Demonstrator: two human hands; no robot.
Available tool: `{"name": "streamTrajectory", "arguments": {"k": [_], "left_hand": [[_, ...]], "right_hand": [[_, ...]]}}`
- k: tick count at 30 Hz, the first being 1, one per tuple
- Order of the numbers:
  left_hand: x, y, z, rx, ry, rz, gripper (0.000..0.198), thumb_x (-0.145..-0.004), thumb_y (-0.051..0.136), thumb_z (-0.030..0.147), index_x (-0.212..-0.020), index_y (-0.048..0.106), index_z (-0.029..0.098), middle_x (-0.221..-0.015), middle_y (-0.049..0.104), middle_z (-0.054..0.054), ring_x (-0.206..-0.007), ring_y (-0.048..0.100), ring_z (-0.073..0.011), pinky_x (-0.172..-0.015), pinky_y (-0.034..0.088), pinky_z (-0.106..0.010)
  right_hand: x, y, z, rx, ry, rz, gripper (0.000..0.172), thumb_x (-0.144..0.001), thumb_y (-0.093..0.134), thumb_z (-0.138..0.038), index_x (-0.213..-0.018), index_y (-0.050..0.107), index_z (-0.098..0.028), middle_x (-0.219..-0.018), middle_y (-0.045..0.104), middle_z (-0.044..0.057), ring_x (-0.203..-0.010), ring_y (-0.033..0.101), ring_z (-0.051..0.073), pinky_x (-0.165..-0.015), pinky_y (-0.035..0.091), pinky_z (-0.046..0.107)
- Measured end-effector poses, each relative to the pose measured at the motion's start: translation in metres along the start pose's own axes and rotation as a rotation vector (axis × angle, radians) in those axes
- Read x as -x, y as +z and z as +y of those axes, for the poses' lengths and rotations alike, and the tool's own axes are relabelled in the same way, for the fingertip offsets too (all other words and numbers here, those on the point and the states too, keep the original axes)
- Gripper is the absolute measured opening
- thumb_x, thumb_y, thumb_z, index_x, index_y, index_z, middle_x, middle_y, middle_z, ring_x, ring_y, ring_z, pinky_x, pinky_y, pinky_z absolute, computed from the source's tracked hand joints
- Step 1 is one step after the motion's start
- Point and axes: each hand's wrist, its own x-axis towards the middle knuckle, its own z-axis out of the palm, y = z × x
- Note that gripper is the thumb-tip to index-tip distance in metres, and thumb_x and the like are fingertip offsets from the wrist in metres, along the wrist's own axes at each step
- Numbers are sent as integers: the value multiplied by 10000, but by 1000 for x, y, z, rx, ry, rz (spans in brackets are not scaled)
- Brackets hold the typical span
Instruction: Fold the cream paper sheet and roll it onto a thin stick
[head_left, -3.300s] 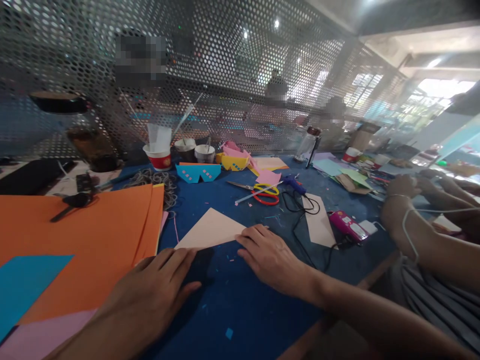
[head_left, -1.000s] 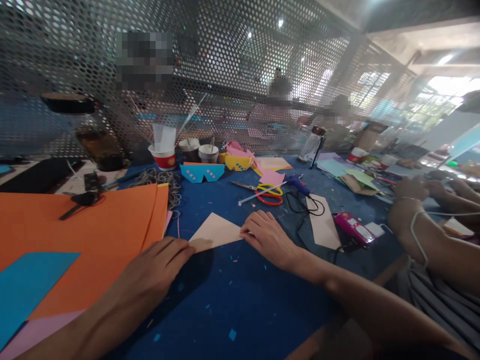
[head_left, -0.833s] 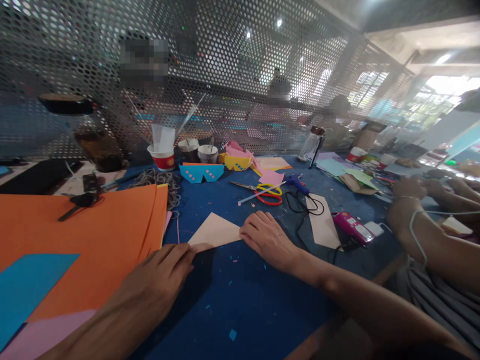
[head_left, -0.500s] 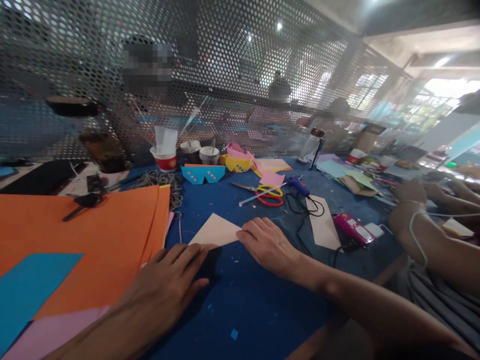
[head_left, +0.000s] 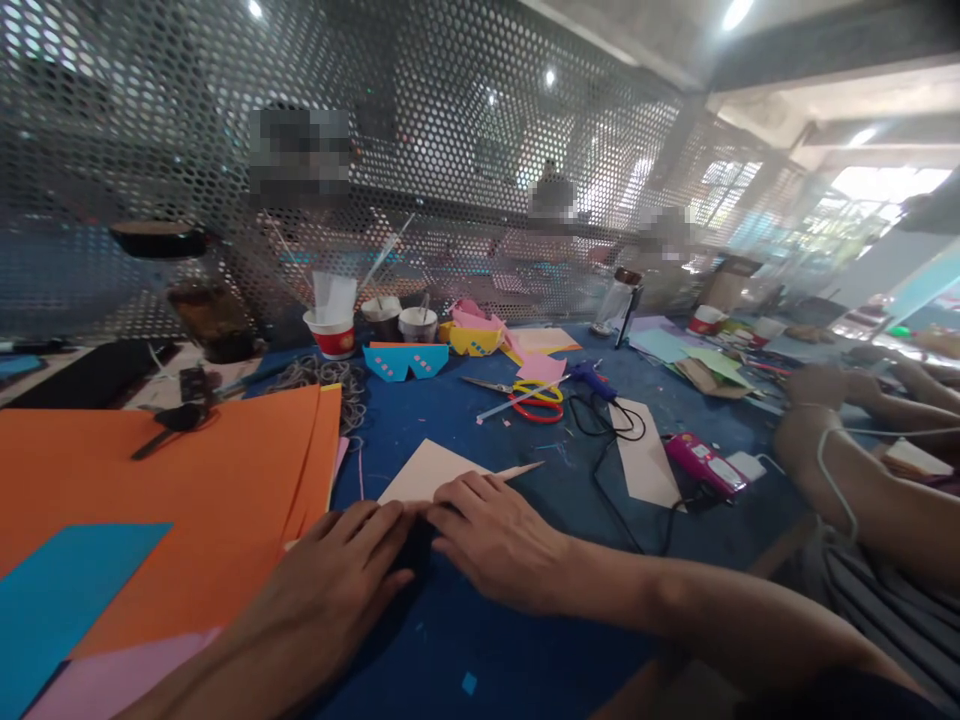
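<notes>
A pale peach folded paper triangle (head_left: 429, 470) lies on the blue table (head_left: 480, 620) in front of me. My left hand (head_left: 341, 570) lies flat with fingers stretched out, its fingertips on the triangle's near left corner. My right hand (head_left: 491, 535) lies flat beside it, fingers pressing along the triangle's near edge. The two hands almost touch. The triangle's right tip (head_left: 529, 466) pokes out past my right fingers.
Large orange sheets (head_left: 172, 500) with blue (head_left: 60, 580) and pink paper lie at left. Scissors (head_left: 525, 395), a glue gun (head_left: 592, 380) with black cord, a pink device (head_left: 701, 462), cups (head_left: 334, 335) and paper crafts lie beyond. Another person's arms (head_left: 862, 470) work at right. A perforated metal screen (head_left: 450, 170) closes the back.
My right hand has slid left along the triangle's near edge, from its right tip to beside my left hand. The tip now shows. The view has tilted slightly.
</notes>
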Motion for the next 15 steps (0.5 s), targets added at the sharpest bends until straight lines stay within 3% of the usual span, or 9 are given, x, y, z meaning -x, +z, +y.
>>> {"name": "streamTrajectory", "arguments": {"k": [10,15], "left_hand": [[7,4,-1,42,-104,-121,511,-1183,398,510,-1529,649,229,-1328,797,-103,-1118,741,-287,-923,559,-423],[9,0,-2,37,-126,-153,514,-1175,423,510,-1495,687,205,-1287,811,-112,-1069,766,-292,-824,585,-413]], "right_hand": [[19,-4,21,-76,108,15,274,-1160,543,-232,-1371,699,-152,-1294,720,130,-1183,648,284,-1017,604,471],[32,-6,28,-72,121,100,274,-1149,533,-194,-1347,718,-157,-1260,735,130,-1144,672,276,-971,629,455]]}}
